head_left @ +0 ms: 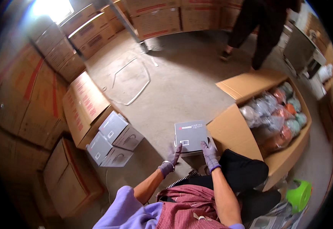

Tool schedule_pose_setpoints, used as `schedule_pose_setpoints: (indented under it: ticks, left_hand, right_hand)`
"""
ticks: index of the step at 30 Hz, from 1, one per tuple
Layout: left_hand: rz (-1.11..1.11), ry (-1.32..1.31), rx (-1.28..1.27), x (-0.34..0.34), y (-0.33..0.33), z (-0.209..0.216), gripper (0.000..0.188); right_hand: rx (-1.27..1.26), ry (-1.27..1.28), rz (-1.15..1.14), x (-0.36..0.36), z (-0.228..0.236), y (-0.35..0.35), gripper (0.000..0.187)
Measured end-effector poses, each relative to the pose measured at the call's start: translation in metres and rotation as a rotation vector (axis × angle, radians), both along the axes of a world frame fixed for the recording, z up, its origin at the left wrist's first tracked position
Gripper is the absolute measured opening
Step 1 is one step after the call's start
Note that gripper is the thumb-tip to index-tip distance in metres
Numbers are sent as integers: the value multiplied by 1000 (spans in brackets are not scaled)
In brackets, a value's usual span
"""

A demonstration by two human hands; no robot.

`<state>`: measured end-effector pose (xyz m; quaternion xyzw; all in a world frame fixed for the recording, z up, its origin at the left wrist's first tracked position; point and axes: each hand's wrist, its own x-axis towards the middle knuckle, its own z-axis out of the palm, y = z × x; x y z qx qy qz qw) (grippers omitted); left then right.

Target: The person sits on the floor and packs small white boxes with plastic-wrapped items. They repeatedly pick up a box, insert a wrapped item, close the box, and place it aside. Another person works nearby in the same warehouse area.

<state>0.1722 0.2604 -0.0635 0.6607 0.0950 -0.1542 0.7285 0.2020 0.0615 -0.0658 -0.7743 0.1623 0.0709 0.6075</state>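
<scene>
At twelve o'clock, straight ahead, is one grey-topped square cardboard box (pixel 191 133), with lilac-grey-gloved left hand (pixel 172 156) at its seven o'clock, likewise-gloved right hand (pixel 211 155) at five, thumbs apart from fingers, fingertips partly hidden, clamping impossible to tell.

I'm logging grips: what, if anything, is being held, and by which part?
A grey box, held at its near corners between the left hand and the right hand.

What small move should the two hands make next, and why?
Perhaps carry the grey box leftward: the left hand and right hand are at its near corners, and two similar grey boxes sit side by side over there.
</scene>
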Motion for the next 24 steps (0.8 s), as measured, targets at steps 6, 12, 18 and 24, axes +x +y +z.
schedule_pose_setpoints:
  ticks: [6,12,18,24]
  left_hand:
    - [370,274,-595,6,42,32,62]
    - [676,-74,-503,70,98,58,52]
    - [922,-53,-312,163,187,-35,33]
    - [832,51,-231,185,188,-44,35]
  right_hand:
    - [-60,-84,310,28,65,68,57]
    - [440,-200,324,71,68,116,67]
    - [22,-305,426,38,125,28,58]
    - [-131,-560,63,66,195,-44,49]
